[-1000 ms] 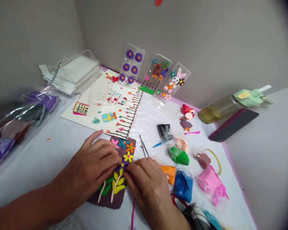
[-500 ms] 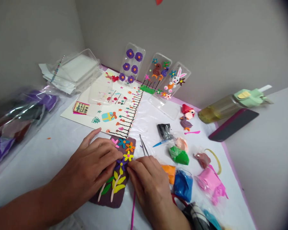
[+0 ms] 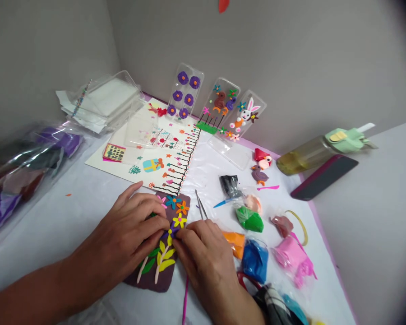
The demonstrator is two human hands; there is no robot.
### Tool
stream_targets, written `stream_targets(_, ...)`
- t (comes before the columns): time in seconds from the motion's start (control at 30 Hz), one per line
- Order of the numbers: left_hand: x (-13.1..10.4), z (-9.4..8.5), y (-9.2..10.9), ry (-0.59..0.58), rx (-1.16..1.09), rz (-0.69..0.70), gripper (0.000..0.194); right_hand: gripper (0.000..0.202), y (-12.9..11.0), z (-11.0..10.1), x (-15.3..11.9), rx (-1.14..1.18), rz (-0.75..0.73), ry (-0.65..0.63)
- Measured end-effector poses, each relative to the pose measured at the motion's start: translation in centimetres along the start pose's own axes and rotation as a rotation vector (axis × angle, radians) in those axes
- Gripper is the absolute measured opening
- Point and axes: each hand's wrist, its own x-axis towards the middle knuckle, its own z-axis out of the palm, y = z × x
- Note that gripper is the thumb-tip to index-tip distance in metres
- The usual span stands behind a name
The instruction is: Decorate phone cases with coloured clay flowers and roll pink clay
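A dark brown clay-covered panel (image 3: 164, 277) lies on the table, decorated with clay flowers, leaves and pale stems. My left hand (image 3: 125, 230) rests over its left side, fingers bent and partly spread, fingertips beside the purple flower (image 3: 173, 229). From the right, my right hand (image 3: 203, 253) reaches the same flower with thumb and forefinger pressed together; whatever lies between them is too small to make out. Just above the purple flower is a yellow one (image 3: 179, 220). Metal tweezers (image 3: 201, 205) lie beyond my right hand, and a magenta stick (image 3: 185, 300) is beside it.
Packets of blue (image 3: 255, 262), orange, green and pink clay lie on the right. A bottle (image 3: 304, 155) and a dark phone (image 3: 325, 178) are farther right. Decorated clear cases (image 3: 186, 92) lean at the back wall, behind a drawn sheet (image 3: 122, 131). Plastic bags lie left.
My right hand has moved slightly left, closer to the purple flower and my left fingertips. The left hand has shifted very little. The view has turned slightly.
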Motion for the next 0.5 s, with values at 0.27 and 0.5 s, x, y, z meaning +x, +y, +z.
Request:
stream_targets(0.27,-0.1,0.0,-0.16,0.005,-0.007,0.006,0.019,0.009,0.12,-0.05,-0.05,-0.001,0.01,-0.016)
stream_targets(0.5,-0.28,-0.19,-0.65,0.049,-0.005,0.015,0.021,0.009,-0.08,-0.16,-0.1,-0.009,0.01,-0.013)
